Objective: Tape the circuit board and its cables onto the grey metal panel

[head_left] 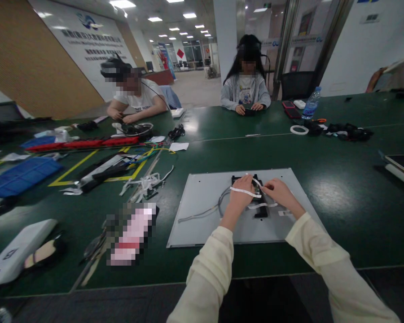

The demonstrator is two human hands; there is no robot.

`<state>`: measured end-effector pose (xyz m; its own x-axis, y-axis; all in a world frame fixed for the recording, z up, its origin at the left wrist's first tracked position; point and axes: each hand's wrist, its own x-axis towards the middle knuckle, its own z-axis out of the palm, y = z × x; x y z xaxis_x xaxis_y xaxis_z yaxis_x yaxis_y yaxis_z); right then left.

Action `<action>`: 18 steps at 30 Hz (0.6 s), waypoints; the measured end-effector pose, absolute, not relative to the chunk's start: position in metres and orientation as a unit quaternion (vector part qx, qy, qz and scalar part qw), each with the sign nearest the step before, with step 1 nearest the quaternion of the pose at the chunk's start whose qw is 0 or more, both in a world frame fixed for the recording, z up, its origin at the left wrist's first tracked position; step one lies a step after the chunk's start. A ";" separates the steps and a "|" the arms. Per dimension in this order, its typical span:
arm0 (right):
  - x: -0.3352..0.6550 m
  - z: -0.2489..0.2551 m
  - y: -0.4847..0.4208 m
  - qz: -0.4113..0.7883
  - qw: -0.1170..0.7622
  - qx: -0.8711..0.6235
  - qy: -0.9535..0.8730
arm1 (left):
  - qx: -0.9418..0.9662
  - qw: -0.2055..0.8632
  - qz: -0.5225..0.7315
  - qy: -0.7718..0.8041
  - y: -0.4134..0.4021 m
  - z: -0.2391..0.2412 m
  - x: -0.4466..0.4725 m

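A flat grey panel point(202, 202) lies on the green table in front of me. On its middle sits a black bracket point(261, 210) with a small circuit board, partly hidden by my hands. My left hand point(243, 190) is over the bracket's upper left, fingers bent together; what they grip is hidden. Across the back of that hand runs a narrow white strip point(245, 193), which loops toward my other hand. My right hand point(278, 190) pinches the strip at the bracket's right side. A grey cable point(202, 214) trails left over the panel.
Left of the panel lie crumpled white strips point(148, 183) and a pink phone-like slab point(134, 235). Beyond them are a blue basket point(23, 176) and red bars point(84, 142). Two people sit across the table. A water bottle point(311, 105) and white roll point(299, 130) stand far right.
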<state>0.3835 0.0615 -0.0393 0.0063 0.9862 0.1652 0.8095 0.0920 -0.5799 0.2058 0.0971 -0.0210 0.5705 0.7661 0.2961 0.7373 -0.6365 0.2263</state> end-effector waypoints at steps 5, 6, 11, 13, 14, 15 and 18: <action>0.383 -0.039 0.061 0.166 0.311 -0.651 -0.672 | 0.883 0.040 0.188 0.428 0.094 -0.017 0.205; 0.383 -0.037 0.061 0.173 0.324 -0.651 -0.664 | 0.883 0.040 0.188 0.429 0.094 -0.017 0.205; 0.379 -0.030 0.056 0.273 0.381 -0.661 -0.586 | 0.886 0.034 0.187 0.422 0.095 -0.019 0.205; 0.377 -0.027 0.054 0.301 0.398 -0.662 -0.560 | 0.885 0.032 0.187 0.425 0.095 -0.020 0.206; 0.377 -0.026 0.054 0.309 0.406 -0.660 -0.551 | 0.884 0.030 0.187 0.427 0.095 -0.020 0.206; 0.376 -0.025 0.053 0.314 0.414 -0.657 -0.546 | 0.883 0.029 0.187 0.429 0.095 -0.020 0.206; 0.377 -0.025 0.053 0.327 0.424 -0.645 -0.545 | 0.884 0.027 0.185 0.429 0.094 -0.019 0.206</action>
<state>0.3773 0.0534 -0.0252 0.1923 0.9805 0.0400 0.4258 -0.0466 -0.9036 0.2060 0.0942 -0.0193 0.5631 0.7686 0.3035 0.7489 -0.6299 0.2058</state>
